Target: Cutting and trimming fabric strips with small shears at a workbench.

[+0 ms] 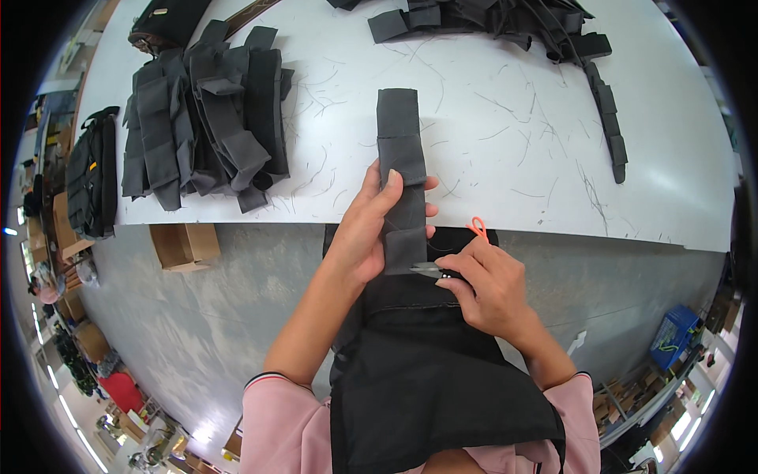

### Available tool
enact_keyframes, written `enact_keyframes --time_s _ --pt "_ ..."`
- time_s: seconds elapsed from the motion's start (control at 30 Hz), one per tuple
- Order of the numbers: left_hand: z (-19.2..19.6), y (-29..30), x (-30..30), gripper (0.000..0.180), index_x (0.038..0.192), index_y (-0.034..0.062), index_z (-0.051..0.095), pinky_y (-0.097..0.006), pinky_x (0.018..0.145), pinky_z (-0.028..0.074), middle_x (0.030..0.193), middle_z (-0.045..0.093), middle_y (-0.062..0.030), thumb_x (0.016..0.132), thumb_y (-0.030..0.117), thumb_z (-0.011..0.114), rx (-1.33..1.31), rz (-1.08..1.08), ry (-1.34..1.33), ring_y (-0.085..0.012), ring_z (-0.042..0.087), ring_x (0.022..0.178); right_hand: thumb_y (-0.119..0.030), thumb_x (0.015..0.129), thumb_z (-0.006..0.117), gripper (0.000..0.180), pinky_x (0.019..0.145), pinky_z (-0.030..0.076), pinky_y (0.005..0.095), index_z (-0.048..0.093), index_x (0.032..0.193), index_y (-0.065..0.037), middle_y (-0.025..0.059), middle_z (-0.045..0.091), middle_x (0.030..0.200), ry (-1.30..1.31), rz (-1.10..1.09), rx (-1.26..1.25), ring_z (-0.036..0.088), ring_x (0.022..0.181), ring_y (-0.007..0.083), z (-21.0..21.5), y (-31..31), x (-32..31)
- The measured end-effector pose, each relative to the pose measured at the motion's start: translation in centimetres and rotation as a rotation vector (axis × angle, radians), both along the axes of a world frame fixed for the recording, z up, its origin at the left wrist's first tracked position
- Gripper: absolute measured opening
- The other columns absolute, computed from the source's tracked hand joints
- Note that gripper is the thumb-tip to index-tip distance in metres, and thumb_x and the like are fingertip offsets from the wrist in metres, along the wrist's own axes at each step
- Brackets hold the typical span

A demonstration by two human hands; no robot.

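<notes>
My left hand [371,217] is closed round a long dark grey fabric strip [400,158], thumb on its face and fingertips showing past its right edge. The strip has folded, stitched sections; its upper part reaches over the white table and its lower end hangs over my black apron [434,371]. In my right hand [493,280] is a pair of small thread snips [427,270], with metal blades pointing left at the strip's lower right corner. Whether the blades touch the fabric I cannot tell. An orange loop [477,227] sticks up beside the right fingers.
On the white table [332,158] lie a pile of grey strips [205,118] at left, another pile [505,28] at the far right, and scattered thread ends. A black bag [93,174] stands by the left edge. Below are a cardboard box [185,246] and a blue crate [676,336].
</notes>
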State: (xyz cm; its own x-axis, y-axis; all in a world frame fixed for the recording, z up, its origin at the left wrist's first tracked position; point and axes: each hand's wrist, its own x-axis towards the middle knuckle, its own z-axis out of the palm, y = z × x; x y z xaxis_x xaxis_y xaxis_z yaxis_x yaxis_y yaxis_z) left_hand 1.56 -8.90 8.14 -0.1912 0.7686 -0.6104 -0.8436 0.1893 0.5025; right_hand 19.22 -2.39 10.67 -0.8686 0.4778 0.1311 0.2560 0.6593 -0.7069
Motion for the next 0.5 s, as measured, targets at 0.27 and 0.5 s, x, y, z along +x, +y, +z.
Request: enact_keyframes --time_s 0.27,0.5 --pt "-0.6 -0.3 -0.3 0.045 0.134 0.0120 0.028 -0.035 0.070 0.055 0.114 0.056 -0.0120 0.097 0.032 0.043 0.030 0.003 -0.129 -0.0185 0.059 0.088 -0.001 0.063 0.073 0.024 0.049 0.041 0.0297 0.065 0.086 -0.006 0.0058 0.054 0.070 0.052 -0.021 -0.004 0.052 0.058 0.0208 0.3 -0.2 0.7" --pt "-0.2 -0.3 -0.3 0.043 0.134 0.0124 0.028 -0.038 0.077 0.054 0.116 0.054 -0.0122 0.098 0.032 0.042 0.065 -0.016 -0.164 -0.0199 0.058 0.093 -0.006 0.064 0.073 0.025 0.052 0.042 0.0300 0.063 0.088 -0.007 0.0042 0.053 0.075 0.076 -0.013 -0.088 0.053 0.060 0.0203 0.1 -0.8 -0.7"
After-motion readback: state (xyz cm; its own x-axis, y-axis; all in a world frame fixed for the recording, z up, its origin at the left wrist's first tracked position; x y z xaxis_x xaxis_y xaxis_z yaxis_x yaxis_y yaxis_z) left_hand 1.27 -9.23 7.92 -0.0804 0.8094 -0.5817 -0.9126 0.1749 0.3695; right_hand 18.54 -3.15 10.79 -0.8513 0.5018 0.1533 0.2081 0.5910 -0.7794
